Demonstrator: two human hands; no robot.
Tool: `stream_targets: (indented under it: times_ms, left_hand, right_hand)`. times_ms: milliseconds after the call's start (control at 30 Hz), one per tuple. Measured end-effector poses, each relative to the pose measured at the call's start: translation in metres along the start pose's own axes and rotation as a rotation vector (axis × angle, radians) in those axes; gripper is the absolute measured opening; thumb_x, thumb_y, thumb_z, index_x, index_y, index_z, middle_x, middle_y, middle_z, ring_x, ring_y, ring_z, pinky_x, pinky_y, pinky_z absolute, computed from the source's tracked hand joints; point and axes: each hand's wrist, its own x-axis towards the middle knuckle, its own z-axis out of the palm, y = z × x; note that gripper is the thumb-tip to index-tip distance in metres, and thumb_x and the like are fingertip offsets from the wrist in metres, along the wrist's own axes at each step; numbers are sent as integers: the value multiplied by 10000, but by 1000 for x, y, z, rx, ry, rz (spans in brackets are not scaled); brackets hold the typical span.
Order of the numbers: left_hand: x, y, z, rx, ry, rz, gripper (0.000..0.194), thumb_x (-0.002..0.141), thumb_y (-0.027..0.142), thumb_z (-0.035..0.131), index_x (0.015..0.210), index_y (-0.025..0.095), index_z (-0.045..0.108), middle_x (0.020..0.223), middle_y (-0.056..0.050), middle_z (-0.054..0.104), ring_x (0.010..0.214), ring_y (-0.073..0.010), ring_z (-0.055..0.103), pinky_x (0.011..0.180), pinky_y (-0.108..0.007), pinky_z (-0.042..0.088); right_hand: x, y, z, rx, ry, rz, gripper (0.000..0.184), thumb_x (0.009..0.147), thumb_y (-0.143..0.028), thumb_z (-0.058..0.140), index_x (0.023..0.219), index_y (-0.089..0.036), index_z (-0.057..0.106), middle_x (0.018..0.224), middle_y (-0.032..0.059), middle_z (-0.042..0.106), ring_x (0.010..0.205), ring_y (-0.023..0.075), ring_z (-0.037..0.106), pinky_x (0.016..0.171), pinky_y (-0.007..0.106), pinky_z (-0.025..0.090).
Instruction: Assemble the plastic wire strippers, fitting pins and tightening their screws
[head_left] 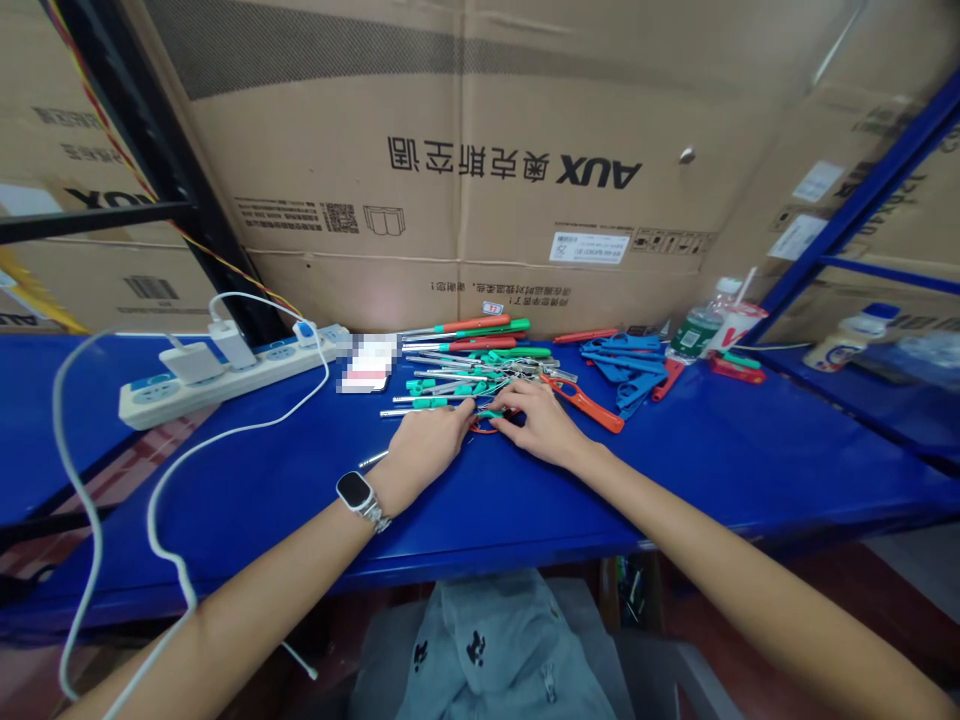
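My left hand [427,445], with a smartwatch [357,494] on the wrist, rests on the blue table [675,470], its fingers curled round a small red and green tool [486,420]. From the other side my right hand [541,420] pinches the same tool. Just beyond both hands lies a pile of red- and green-handled screwdrivers [469,355]. An orange plastic tool [589,405] lies beside my right hand. What exactly the fingers grip is partly hidden.
A white power strip [217,375] with chargers and a trailing white cable [157,500] sits at the left. Blue plastic tools [626,365], a bottle [697,330], a cup [739,320] and a small bottle [851,338] stand at the right. Cardboard boxes [480,160] close off the back.
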Motion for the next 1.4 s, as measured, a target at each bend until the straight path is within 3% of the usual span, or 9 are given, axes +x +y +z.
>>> stream_targets:
  times_ms: [200,433,633,800,967,1133,1267,1400]
  left_hand:
    - [1,-14,-4,-77,10,29,315,1086,394,374,1148,208,620,914,-78,761,812,-258,738,683,-307,512]
    - [-1,-22,-10,-226,10,19,289,998,456,518,1113,223,645,908,-48,760,821,-259,724,703,-327,512]
    - [-2,-17,-8,-225,4,-41,298,970,439,524,1136,220,638,909,-54,764,848,-273,733,677,-323,498]
    - [-3,-15,-8,-218,-24,-65,314,965,450,518,1153,221,621,960,-69,769,870,-296,738,648,-326,479]
    - [-3,-17,-9,-245,-16,-55,303,971,449,513,1151,226,611,965,-67,768,863,-296,738,647,-332,465]
    - [-3,-16,-9,-249,-27,-59,298,967,450,519,1132,222,616,940,-68,763,842,-298,733,638,-337,459]
    - [-3,-16,-7,-250,-19,-62,290,965,432,528,1135,216,620,977,-78,763,863,-302,730,632,-334,451]
    - [-2,-20,-6,-260,-3,-34,283,976,428,540,1135,207,619,967,-75,760,844,-287,721,620,-319,436]
  right_hand:
    - [0,5,2,101,-32,10,174,859,-299,803,1017,-227,787,897,18,620,837,172,605,840,361,449]
    - [-3,-3,15,158,19,-49,144,880,-217,730,1023,-205,743,964,39,634,939,198,601,870,359,467]
    - [-4,-11,21,93,5,-89,133,885,-128,628,994,-175,689,999,63,656,1024,235,588,952,408,436]
    - [-3,-8,23,134,2,-94,141,884,-119,625,987,-186,694,1014,70,670,1015,234,613,929,406,456]
    - [-8,-8,19,122,23,-62,167,919,-193,652,1053,-204,751,1027,82,677,994,237,614,903,418,476]
    - [-10,-17,17,32,38,67,233,880,-238,693,1107,-216,743,1051,80,673,1043,266,595,930,457,457]
    - [-7,-17,20,83,65,61,125,825,-194,707,947,-183,685,962,66,657,971,250,592,878,410,474]
    - [-9,-12,20,127,72,-13,30,876,-199,679,894,-194,656,948,60,653,931,232,598,840,382,478]
